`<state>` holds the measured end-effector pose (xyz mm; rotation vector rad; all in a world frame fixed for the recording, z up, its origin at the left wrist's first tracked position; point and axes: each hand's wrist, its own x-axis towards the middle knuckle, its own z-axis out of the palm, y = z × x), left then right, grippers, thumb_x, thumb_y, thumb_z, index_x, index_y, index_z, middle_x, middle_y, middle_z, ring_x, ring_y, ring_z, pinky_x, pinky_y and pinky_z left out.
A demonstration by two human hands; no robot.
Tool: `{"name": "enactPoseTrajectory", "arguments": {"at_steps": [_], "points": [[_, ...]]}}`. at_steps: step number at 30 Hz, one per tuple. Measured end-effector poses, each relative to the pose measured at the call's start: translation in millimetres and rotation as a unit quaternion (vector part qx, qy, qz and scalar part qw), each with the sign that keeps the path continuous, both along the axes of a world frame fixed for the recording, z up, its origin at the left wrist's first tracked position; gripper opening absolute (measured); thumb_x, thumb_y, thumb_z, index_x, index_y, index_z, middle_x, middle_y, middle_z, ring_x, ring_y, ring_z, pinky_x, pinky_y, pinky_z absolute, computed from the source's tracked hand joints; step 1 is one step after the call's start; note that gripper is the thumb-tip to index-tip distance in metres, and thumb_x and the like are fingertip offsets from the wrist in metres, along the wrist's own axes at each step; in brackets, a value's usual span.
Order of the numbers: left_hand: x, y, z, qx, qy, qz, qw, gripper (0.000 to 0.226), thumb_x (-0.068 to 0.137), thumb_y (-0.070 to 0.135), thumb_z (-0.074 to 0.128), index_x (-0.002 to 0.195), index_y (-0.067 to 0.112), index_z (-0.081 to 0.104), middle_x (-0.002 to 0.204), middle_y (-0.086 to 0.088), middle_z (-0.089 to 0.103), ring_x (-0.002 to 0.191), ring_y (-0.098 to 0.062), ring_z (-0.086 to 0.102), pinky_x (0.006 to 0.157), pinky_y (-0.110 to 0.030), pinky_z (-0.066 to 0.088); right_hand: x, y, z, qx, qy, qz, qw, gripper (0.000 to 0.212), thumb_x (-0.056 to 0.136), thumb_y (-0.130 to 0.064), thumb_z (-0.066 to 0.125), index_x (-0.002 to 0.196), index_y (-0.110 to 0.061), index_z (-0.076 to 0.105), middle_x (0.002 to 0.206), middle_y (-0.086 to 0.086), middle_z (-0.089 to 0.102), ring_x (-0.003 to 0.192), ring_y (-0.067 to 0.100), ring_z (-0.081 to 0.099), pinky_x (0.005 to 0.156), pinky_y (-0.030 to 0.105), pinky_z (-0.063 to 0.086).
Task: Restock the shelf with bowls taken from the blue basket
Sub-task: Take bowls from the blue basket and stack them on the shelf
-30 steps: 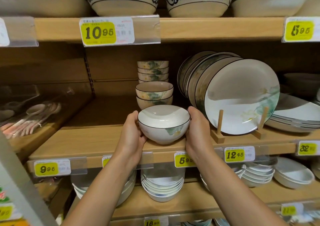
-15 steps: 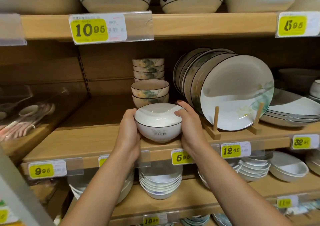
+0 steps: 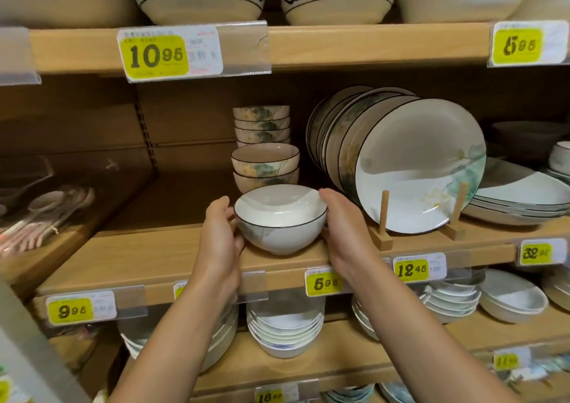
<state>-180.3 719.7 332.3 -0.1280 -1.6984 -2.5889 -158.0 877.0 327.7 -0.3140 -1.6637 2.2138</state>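
Turned level since the earlier frame, the white round ceramic bowl with a dark rim (image 3: 280, 220) is cupped between the left hand (image 3: 220, 239) and the right hand (image 3: 342, 233), fingers curled round it. It appears set on the light wooden shelf (image 3: 148, 257), just left of the upright white round plates (image 3: 416, 168). Only release is judged left.

Both arms reach forward, left hand (image 3: 220, 237) and right hand (image 3: 342, 233) cupping the bowl's (image 3: 277, 217) sides, thumbs on top.
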Motion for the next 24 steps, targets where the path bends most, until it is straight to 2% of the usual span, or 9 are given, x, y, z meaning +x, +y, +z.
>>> {"name": "enactPoseTrajectory", "arguments": {"at_steps": [3, 5, 9, 11, 13, 15, 19, 21, 24], "points": [[-5.6, 5.9, 13.8, -0.029, -0.018, -0.023, 0.999, 0.034, 0.101, 0.039, 0.037, 0.094, 0.017, 0.062, 0.076, 0.003, 0.076, 0.083, -0.013, 0.070, 0.073, -0.031, 0.051, 7.1, -14.7, -7.0, 0.049, 0.024, -0.035, 0.998, 0.067, 0.077, -0.051, 0.057, 0.140, -0.031, 0.044, 0.129, -0.011, 0.052, 0.114, 0.010, 0.052, 0.087, 0.026, 0.046], [-5.4, 10.7, 12.4, -0.041, -0.021, -0.058, 0.997, 0.045, 0.101, 0.038, 0.033, 0.092, 0.017, 0.071, 0.089, -0.004, 0.077, 0.089, -0.018, 0.073, 0.073, -0.032, 0.054, 4.8, -20.4, -9.0, 0.086, 0.021, -0.052, 0.995, 0.073, 0.074, -0.052, 0.055, 0.142, -0.035, 0.038, 0.126, -0.013, 0.047, 0.115, 0.010, 0.049, 0.085, 0.025, 0.043], [6.8, 6.5, -3.6, -0.026, 0.021, -0.046, 0.998, 0.047, 0.100, 0.036, 0.038, 0.078, 0.027, 0.078, 0.084, 0.010, 0.076, 0.087, -0.005, 0.072, 0.079, -0.030, 0.053, -8.7, -9.0, 3.0, 0.017, 0.006, -0.003, 1.000, 0.032, 0.089, -0.024, 0.054, 0.120, -0.019, 0.062, 0.112, 0.004, 0.068, 0.105, 0.022, 0.063, 0.083, 0.033, 0.053], [7.9, 1.2, -6.6, -0.021, 0.021, -0.007, 1.000, 0.031, 0.099, 0.037, 0.042, 0.090, 0.028, 0.070, 0.084, 0.013, 0.072, 0.096, -0.007, 0.068, 0.088, -0.033, 0.051, -10.4, -2.5, 2.1, 0.005, 0.003, -0.002, 1.000, 0.018, 0.093, -0.026, 0.052, 0.100, -0.021, 0.068, 0.105, 0.006, 0.072, 0.102, 0.020, 0.065, 0.089, 0.036, 0.053], [4.8, -3.9, -2.5, -0.023, 0.009, 0.035, 0.999, 0.023, 0.099, 0.038, 0.042, 0.113, 0.025, 0.055, 0.106, 0.006, 0.065, 0.108, -0.012, 0.061, 0.096, -0.036, 0.049, -9.4, 0.8, -4.6, 0.020, 0.014, -0.027, 0.999, 0.014, 0.093, -0.035, 0.051, 0.090, -0.031, 0.065, 0.111, -0.001, 0.069, 0.107, 0.014, 0.062, 0.097, 0.035, 0.049], [1.3, -7.7, 3.8, -0.036, -0.001, 0.030, 0.999, 0.032, 0.100, 0.041, 0.040, 0.123, 0.022, 0.051, 0.110, 0.002, 0.063, 0.107, -0.014, 0.061, 0.097, -0.036, 0.049, -5.8, -3.1, -7.7, 0.041, 0.028, -0.022, 0.999, 0.018, 0.087, -0.044, 0.052, 0.099, -0.036, 0.063, 0.119, -0.009, 0.065, 0.113, 0.009, 0.058, 0.103, 0.035, 0.044], [8.2, 2.5, 3.7, -0.061, 0.005, -0.091, 0.994, 0.051, 0.102, 0.049, 0.030, 0.123, 0.015, 0.062, 0.115, -0.003, 0.072, 0.114, -0.017, 0.064, 0.105, -0.039, 0.044, -5.0, -14.1, -4.0, 0.061, 0.027, -0.009, 0.998, 0.064, 0.083, -0.053, 0.048, 0.141, -0.028, 0.046, 0.141, -0.007, 0.050, 0.128, 0.011, 0.046, 0.112, 0.039, 0.035], [11.8, 6.0, 0.0, -0.039, 0.010, -0.093, 0.995, 0.055, 0.101, 0.051, 0.029, 0.130, 0.015, 0.059, 0.122, -0.004, 0.069, 0.119, -0.017, 0.061, 0.111, -0.042, 0.038, -8.5, -16.0, -3.9, 0.041, 0.027, -0.014, 0.999, 0.060, 0.091, -0.048, 0.046, 0.146, -0.027, 0.039, 0.146, -0.006, 0.045, 0.132, 0.013, 0.043, 0.113, 0.040, 0.033], [19.8, 5.5, 1.9, -0.018, 0.040, -0.079, 0.996, 0.052, 0.103, 0.046, 0.030, 0.128, 0.013, 0.060, 0.119, -0.004, 0.071, 0.115, -0.015, 0.064, 0.109, -0.040, 0.041, -8.3, -18.6, -1.3, -0.008, 0.031, -0.010, 0.999, 0.053, 0.092, -0.046, 0.048, 0.141, -0.026, 0.046, 0.139, -0.004, 0.053, 0.128, 0.015, 0.048, 0.112, 0.042, 0.036]]}}
